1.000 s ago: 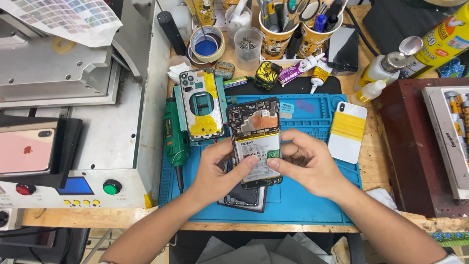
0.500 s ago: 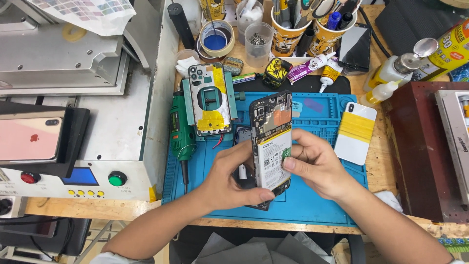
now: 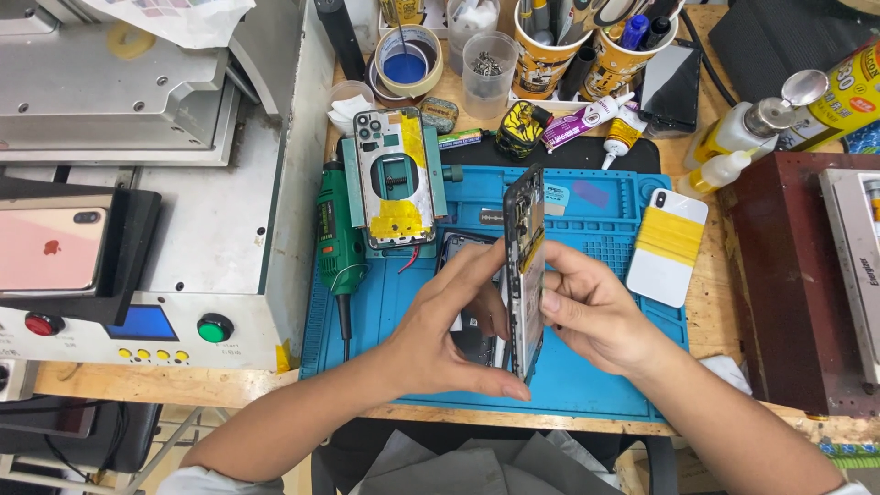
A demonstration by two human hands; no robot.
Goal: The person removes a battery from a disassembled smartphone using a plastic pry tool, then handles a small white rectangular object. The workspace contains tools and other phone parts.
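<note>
Your two hands meet over the middle of a blue work mat [image 3: 605,367] and hold an opened phone body [image 3: 524,275] up on its long edge, so you see it almost side-on. Your left hand [image 3: 440,339] closes around its lower part, thumb along the bottom near edge and fingers [image 3: 477,266] curled up against its left face. Your right hand [image 3: 591,316] presses from the other side, its fingers [image 3: 559,275] flat against the right face. Both hands are closed on the phone body; neither is free.

Just behind your left fingers, flat on the mat, lies a dark phone part [image 3: 463,321], mostly hidden by your hand; whether it belongs to the phone you hold cannot be told. The raised body shows bare internals and a yellow strip along its edge, so it is already open, and nothing yet covers it.

Further from your left fingers, a phone frame with yellow tape [image 3: 396,179] sits clamped in a green jig, with a green rotary tool [image 3: 337,238] beside it. To the right of your right fingers, a white phone wrapped in yellow bands [image 3: 667,247] rests on the mat's edge. Beyond the mat, the desk [image 3: 715,312] carries cups of tools [image 3: 550,41], glue tubes and bottles. Far to your left stands a grey machine [image 3: 183,229] with a pink phone [image 3: 50,252] lying on it.
</note>
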